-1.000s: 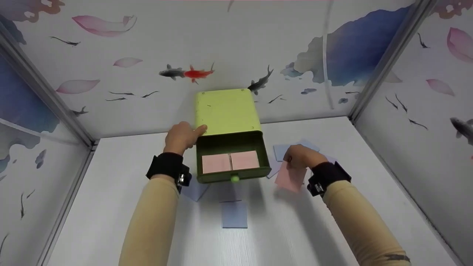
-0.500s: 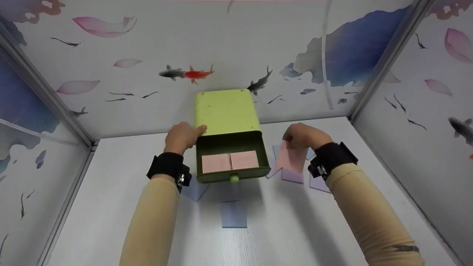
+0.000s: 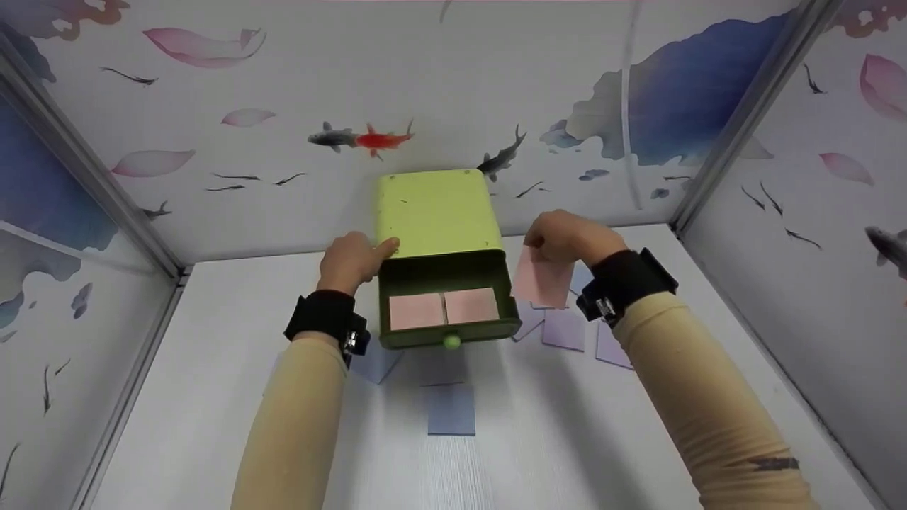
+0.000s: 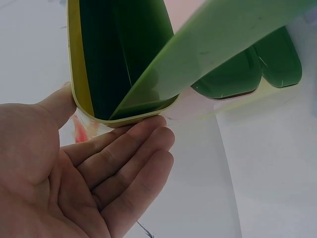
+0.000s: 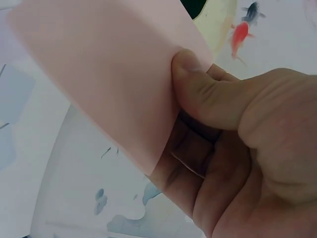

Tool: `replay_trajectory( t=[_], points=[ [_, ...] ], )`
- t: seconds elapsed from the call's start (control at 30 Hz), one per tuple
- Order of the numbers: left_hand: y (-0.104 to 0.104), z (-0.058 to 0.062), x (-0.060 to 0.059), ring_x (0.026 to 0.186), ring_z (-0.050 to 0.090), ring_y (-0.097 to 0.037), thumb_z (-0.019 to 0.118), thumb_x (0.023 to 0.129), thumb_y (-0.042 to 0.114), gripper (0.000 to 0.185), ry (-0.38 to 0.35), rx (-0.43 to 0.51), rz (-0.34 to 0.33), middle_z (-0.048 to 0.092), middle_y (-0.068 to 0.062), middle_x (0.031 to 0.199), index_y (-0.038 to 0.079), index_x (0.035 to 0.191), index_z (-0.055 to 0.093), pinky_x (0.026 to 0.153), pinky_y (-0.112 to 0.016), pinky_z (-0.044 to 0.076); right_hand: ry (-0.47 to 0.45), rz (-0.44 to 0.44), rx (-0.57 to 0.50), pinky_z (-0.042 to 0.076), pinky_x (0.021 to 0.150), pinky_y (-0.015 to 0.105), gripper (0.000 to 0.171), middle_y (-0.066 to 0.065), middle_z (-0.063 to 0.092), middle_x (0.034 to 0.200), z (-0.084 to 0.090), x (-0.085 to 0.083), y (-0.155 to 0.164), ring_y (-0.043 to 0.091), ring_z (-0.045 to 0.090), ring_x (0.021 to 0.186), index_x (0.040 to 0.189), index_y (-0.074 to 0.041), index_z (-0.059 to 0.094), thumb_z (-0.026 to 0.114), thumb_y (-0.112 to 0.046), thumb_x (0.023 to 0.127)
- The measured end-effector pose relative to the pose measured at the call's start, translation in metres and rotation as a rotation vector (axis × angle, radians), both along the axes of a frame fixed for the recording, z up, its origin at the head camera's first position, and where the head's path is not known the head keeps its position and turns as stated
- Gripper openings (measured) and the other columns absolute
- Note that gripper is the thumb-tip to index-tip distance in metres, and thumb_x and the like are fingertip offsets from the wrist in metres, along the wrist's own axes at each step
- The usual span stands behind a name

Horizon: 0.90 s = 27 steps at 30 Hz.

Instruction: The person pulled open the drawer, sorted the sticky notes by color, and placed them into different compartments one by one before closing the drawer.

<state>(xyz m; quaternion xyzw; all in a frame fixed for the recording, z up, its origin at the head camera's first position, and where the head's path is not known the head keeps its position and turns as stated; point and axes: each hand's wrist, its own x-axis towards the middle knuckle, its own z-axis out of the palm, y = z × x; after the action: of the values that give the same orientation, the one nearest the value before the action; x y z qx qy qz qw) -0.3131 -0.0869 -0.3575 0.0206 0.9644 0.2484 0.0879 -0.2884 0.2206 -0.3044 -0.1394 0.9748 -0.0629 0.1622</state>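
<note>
A yellow-green storage box (image 3: 436, 212) stands at the back of the table, its dark green drawer (image 3: 453, 334) pulled out toward me. Two pink cards (image 3: 416, 312) lie side by side in the drawer. My left hand (image 3: 348, 262) grips the box's left front corner; in the left wrist view, thumb and fingers (image 4: 138, 173) lie along the outside of its rim. To the right of the drawer, my right hand (image 3: 570, 239) holds up another pink card (image 3: 544, 280). The right wrist view has the thumb pressing that pink card (image 5: 109, 79) against the fingers behind it.
Purple cards (image 3: 564, 330) and blue ones lie on the white table (image 3: 439, 474) right of the drawer. More blue cards (image 3: 451, 411) lie in front and to the left. Patterned walls (image 3: 425, 71) enclose the back and sides.
My right hand has lifted the pink card off the right side of the table and moved it up and left toward the drawer. The left hand has stayed on the box.
</note>
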Motion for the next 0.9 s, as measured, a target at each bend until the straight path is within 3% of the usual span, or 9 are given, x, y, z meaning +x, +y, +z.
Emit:
replay_trajectory(
  t=[0.2,0.37,0.67,0.9],
  points=[
    [0.0,0.001,0.001,0.065,0.058,-0.02,0.045,0.098,0.055,0.059,0.0,-0.022,0.014,0.058,-0.004,0.067,0.006,0.071,0.064,0.056,-0.028,0.041,-0.01,-0.009,0.008,0.042,0.071,0.032,0.019,0.008,0.058,0.091,0.005,-0.003,-0.027,0.023,0.051,0.081,0.101,-0.007,0.07,0.054,-0.001,0.093],
    [0.002,0.001,0.001,0.067,0.057,-0.021,0.045,0.097,0.057,0.058,0.002,-0.035,0.02,0.059,-0.006,0.074,0.008,0.072,0.062,0.057,-0.029,0.041,-0.002,0.025,0.014,0.037,0.067,0.031,0.016,0.006,0.05,0.082,0.004,-0.005,-0.049,0.021,0.047,0.077,0.089,-0.008,0.065,0.051,0.001,0.092],
    [0.004,0.0,0.001,0.088,0.065,-0.028,0.045,0.098,0.056,0.059,-0.001,-0.034,0.025,0.068,-0.016,0.101,0.002,0.09,0.067,0.073,-0.036,0.049,0.008,0.132,0.002,0.031,0.059,0.029,0.019,0.001,0.04,0.07,-0.01,-0.009,-0.075,0.017,0.039,0.067,0.075,-0.01,0.057,0.053,0.002,0.088],
    [0.004,0.0,0.001,0.087,0.064,-0.027,0.045,0.098,0.057,0.061,-0.001,-0.042,0.032,0.069,-0.017,0.1,0.001,0.093,0.068,0.072,-0.036,0.048,-0.016,0.15,-0.033,0.026,0.056,0.029,0.03,-0.002,0.031,0.066,-0.022,-0.01,-0.085,0.015,0.03,0.061,0.064,-0.015,0.044,0.052,0.004,0.086]
  ],
)
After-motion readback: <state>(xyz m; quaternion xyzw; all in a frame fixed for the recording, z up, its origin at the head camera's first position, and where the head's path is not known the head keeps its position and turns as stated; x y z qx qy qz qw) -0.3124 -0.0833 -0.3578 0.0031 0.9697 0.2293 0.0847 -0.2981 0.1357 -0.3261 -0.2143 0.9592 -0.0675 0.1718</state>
